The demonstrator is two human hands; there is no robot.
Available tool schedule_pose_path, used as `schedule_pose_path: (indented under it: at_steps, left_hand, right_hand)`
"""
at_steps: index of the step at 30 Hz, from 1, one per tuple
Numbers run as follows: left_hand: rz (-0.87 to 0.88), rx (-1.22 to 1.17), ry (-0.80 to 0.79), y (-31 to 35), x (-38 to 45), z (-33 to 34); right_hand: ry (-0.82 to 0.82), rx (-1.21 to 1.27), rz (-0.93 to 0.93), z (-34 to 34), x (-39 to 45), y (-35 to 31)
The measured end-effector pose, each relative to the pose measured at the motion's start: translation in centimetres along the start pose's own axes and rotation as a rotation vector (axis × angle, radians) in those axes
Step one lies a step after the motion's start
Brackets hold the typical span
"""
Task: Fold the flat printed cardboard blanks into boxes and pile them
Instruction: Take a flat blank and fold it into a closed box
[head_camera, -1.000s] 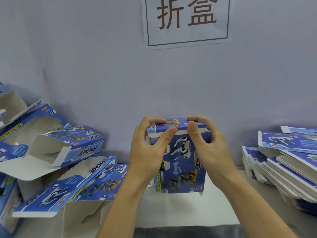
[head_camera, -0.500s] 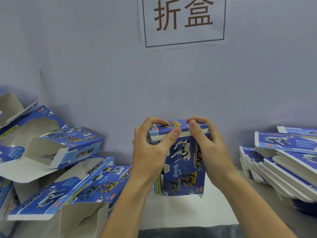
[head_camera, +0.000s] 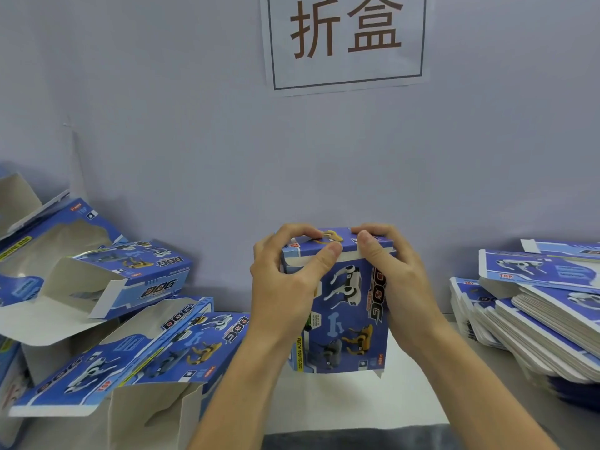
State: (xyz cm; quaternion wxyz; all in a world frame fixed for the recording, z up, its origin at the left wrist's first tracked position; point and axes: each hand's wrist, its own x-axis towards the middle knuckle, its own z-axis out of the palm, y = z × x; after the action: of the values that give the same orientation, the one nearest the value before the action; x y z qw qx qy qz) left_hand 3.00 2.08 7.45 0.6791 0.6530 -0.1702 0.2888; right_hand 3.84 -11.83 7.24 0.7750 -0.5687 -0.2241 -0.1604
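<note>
A blue printed box (head_camera: 349,323) with robot-dog pictures stands upright in the middle, held above the white table (head_camera: 357,407). My left hand (head_camera: 285,287) grips its upper left side, thumb pressing on the top flap's front edge. My right hand (head_camera: 394,284) grips the upper right side, thumb on the same flap. The top flap is folded down, with a white edge showing under it. A stack of flat blanks (head_camera: 532,323) lies at the right. Folded boxes (head_camera: 130,345) are piled at the left, some with open ends.
A grey-blue wall (head_camera: 194,141) rises close behind the table, with a paper sign (head_camera: 345,40) on it. The pile at the left and the stack at the right flank the box. A dark strip runs along the table's near edge.
The box and both hands stay in nearly the same place. The top flap sits a little lower and my thumbs have shifted slightly along its front edge.
</note>
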Motion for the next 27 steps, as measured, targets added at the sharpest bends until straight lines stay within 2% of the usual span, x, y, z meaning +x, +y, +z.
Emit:
schedule_pose_path:
  at_steps: [4,8,16,21,24,27]
  left_hand:
    - [0.004,-0.034,-0.065,0.0,-0.2,-0.3]
    - [-0.07,-0.119,-0.132,-0.2,-0.2,-0.9]
    - [0.096,0.083,-0.105,0.2,-0.2,-0.6]
    - [0.056,-0.035,-0.2,-0.1,-0.7,-1.1]
    - [0.085,-0.034,-0.251,-0.3,-0.7,-1.7]
    - [0.102,-0.027,-0.149,-0.8,-0.3,-1.8]
  right_hand:
    - [0.011,0.019,0.033,-0.6,0.2,0.1]
    - [-0.008,0.007,0.03,-0.8,0.2,0.4]
    - [-0.047,-0.02,0.011,-1.3,0.2,0.1]
    - [-0.017,-0.016,0.009,-1.4,0.4,0.5]
    - [-0.058,0.016,0.0,-1.1,0.4,0.8]
    - [-0.136,0.042,-0.023,-1.1,0.2,1.1]
